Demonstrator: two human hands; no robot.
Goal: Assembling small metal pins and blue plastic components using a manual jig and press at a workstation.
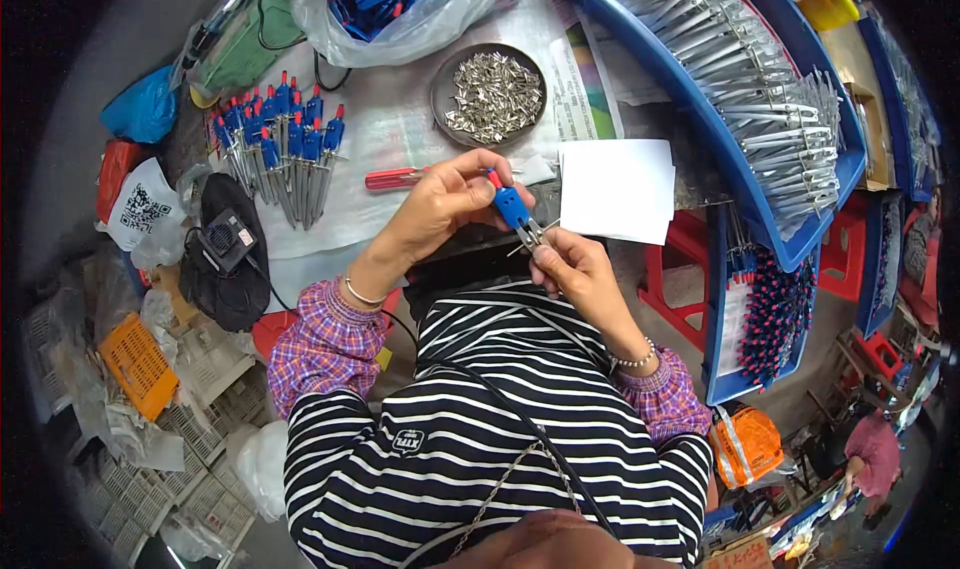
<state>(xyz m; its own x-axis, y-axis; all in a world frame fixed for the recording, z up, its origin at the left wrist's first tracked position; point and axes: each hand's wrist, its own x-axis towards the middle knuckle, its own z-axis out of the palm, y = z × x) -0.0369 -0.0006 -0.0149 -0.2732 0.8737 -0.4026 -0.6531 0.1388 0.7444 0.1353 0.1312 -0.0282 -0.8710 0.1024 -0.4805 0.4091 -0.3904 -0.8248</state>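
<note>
Blue-capped compass (513, 209) sits pinched in your left hand (445, 201) while your right hand (570, 266) grips its metal legs.

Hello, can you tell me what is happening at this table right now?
A person in a striped top works at a cluttered table. The left hand holds a small compass by its blue head, and the right hand pinches its metal legs. A row of blue-headed compasses lies to the left. Behind the hands sit a red screwdriver and a round dish of small metal parts. A blue tray of metal legs stands to the right.
</note>
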